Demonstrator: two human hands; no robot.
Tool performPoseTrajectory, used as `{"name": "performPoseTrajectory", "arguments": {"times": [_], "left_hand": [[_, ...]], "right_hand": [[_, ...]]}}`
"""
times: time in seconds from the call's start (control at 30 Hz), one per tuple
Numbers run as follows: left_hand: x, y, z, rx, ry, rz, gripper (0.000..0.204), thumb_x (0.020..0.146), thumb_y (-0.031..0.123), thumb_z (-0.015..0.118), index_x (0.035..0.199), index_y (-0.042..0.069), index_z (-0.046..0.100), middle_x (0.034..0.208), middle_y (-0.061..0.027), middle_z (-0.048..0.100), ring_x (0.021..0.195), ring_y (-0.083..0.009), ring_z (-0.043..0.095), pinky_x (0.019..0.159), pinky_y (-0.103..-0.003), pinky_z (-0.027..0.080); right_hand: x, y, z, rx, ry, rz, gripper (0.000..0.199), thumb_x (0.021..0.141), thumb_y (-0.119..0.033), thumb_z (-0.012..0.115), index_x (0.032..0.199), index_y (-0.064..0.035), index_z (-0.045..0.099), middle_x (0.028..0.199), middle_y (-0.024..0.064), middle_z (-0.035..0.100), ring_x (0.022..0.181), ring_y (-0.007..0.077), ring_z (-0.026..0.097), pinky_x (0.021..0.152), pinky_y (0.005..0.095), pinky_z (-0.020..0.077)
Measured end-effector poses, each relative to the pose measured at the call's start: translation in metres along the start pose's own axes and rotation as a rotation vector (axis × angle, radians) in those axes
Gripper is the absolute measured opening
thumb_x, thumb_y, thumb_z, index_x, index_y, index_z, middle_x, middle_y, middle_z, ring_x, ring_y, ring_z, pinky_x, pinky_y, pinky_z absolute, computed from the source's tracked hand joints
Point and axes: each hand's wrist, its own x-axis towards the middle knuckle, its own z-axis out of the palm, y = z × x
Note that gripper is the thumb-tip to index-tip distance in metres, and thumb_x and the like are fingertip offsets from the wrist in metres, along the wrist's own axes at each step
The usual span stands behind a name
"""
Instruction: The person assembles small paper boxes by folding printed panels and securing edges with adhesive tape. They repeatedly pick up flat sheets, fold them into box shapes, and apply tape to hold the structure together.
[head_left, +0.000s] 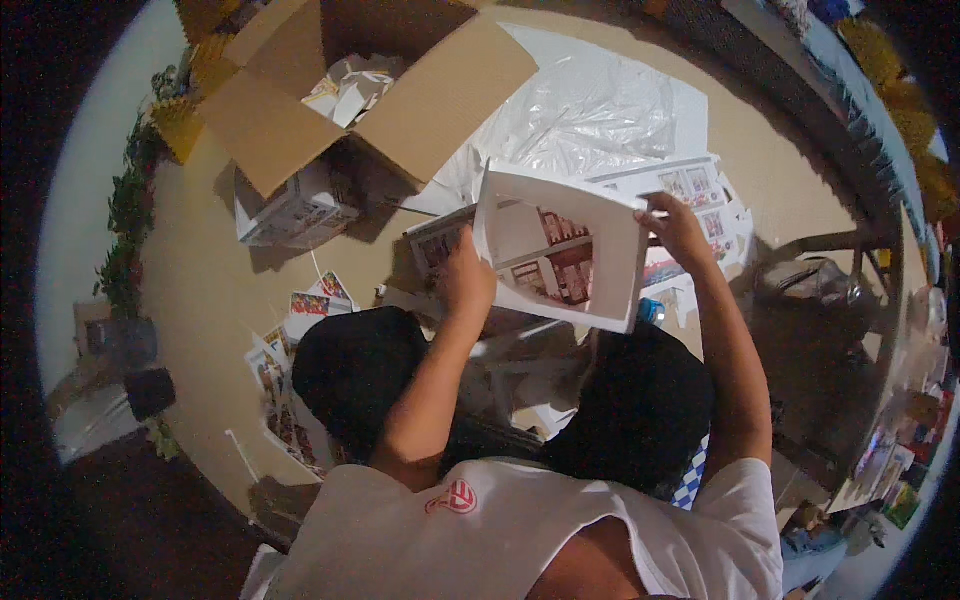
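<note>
A white, shallow open box (622,265), perhaps of card or foam board, is held tilted above my knees. Brown-red pictures of windows or shelves cover part of its inner face. At its left edge, my left hand (470,275) is closed round the wall, its fingertips partly hidden. Beside that hand, a printed panel (432,243) sticks out to the left; whether it joins the box I cannot tell. My right hand (678,230) pinches the box's upper right corner between thumb and fingers.
A large cardboard box (445,95) with raised flaps stands far left, white scraps (355,92) inside. Clear plastic wrap (580,105) lies behind the held box. Printed sheets (708,195) spread to the right, cut pieces (285,390) near my left knee. A blue-capped item (651,311) is by my right knee.
</note>
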Motion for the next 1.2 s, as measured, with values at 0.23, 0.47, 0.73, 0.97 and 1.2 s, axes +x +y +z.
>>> {"name": "performPoseTrajectory", "arguments": {"times": [0.23, 0.47, 0.73, 0.97, 1.2], "left_hand": [[0.022, 0.024, -0.09, 0.246, -0.08, 0.206, 0.045, 0.081, 0.006, 0.056, 0.124, 0.019, 0.052, 0.096, -0.0167, 0.067, 0.093, -0.0384, 0.064, 0.079, -0.049, 0.05], [0.063, 0.004, -0.114, 0.075, -0.355, 0.543, 0.03, 0.08, 0.014, 0.058, 0.107, 0.024, 0.067, 0.093, -0.0139, 0.068, 0.089, -0.0334, 0.065, 0.076, -0.043, 0.05], [0.065, 0.007, -0.073, 0.053, -0.45, 0.74, 0.029, 0.08, 0.013, 0.06, 0.105, 0.025, 0.071, 0.09, -0.0121, 0.069, 0.088, -0.0313, 0.066, 0.075, -0.04, 0.051], [0.071, 0.02, -0.059, 0.225, -0.262, 0.933, 0.031, 0.077, 0.008, 0.062, 0.104, 0.022, 0.072, 0.088, -0.0122, 0.069, 0.09, -0.0293, 0.064, 0.083, -0.038, 0.048], [-0.005, 0.04, -0.039, 0.09, 0.353, 0.786, 0.025, 0.076, 0.009, 0.067, 0.102, 0.008, 0.066, 0.089, -0.01, 0.066, 0.087, -0.0307, 0.062, 0.082, -0.04, 0.046]], "right_hand": [[-0.052, -0.041, 0.011, -0.215, -0.424, 0.166, 0.037, 0.086, -0.027, 0.069, 0.105, 0.002, 0.057, 0.097, 0.012, 0.061, 0.085, 0.0213, 0.064, 0.061, 0.0347, 0.0587], [-0.105, -0.092, 0.094, -0.113, -0.353, 0.031, 0.046, 0.094, -0.032, 0.058, 0.128, -0.0035, 0.045, 0.08, 0.0143, 0.063, 0.068, 0.0181, 0.061, 0.054, 0.032, 0.0523], [-0.12, -0.057, 0.129, 0.115, 0.235, 0.011, 0.046, 0.093, -0.023, 0.058, 0.137, -0.0152, 0.047, 0.081, 0.0045, 0.058, 0.065, 0.0102, 0.052, 0.059, 0.0249, 0.0471], [-0.122, -0.001, 0.16, 0.381, 0.385, -0.205, 0.041, 0.087, -0.005, 0.06, 0.128, -0.0124, 0.058, 0.082, 0.0013, 0.058, 0.064, 0.0065, 0.047, 0.055, 0.0211, 0.0409], [-0.095, 0.034, 0.172, 0.466, 0.55, -0.256, 0.032, 0.086, -0.005, 0.062, 0.117, -0.0093, 0.066, 0.082, -0.0026, 0.056, 0.067, 0.004, 0.047, 0.061, 0.0189, 0.0399]]}}
